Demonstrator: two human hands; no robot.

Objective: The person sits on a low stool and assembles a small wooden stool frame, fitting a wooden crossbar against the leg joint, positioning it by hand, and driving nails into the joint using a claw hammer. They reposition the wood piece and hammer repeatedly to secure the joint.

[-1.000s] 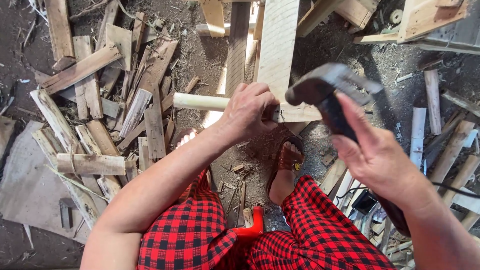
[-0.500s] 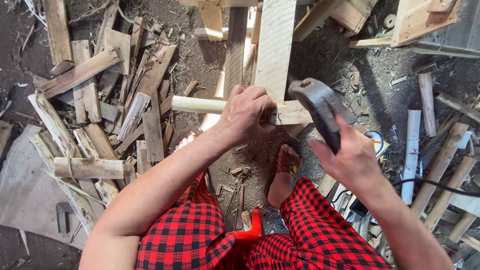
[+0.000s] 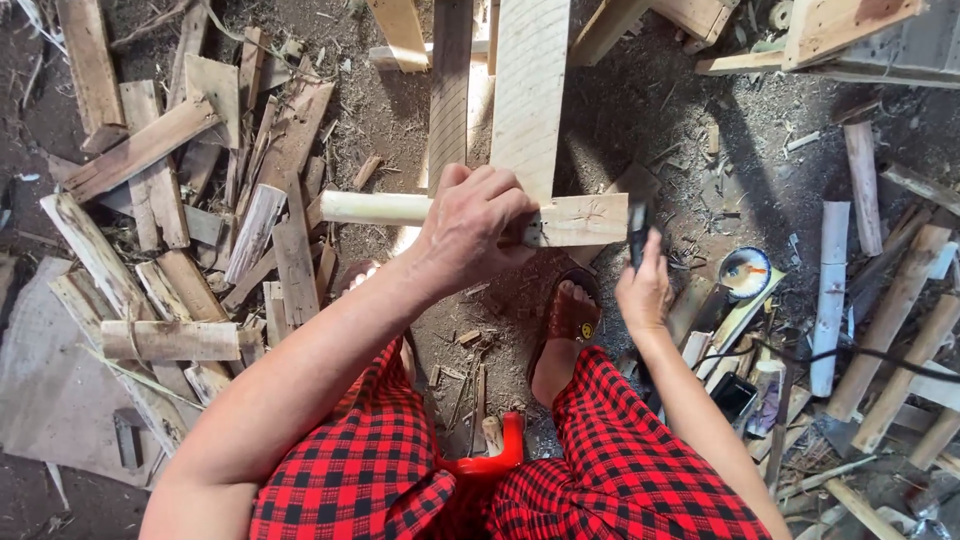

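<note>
A pale wooden crosspiece [image 3: 575, 220] lies across two upright boards [image 3: 527, 95] on the dirt floor, pinned under the left hand [image 3: 475, 230], whose grip closes over the joint. The hammer [image 3: 637, 230], raised high a moment ago, is now down at the crosspiece's right end, gripped in the right hand [image 3: 645, 290]. A round tin [image 3: 745, 272] sits nearby; scrap planks [image 3: 170, 210] lie to the left.
</note>
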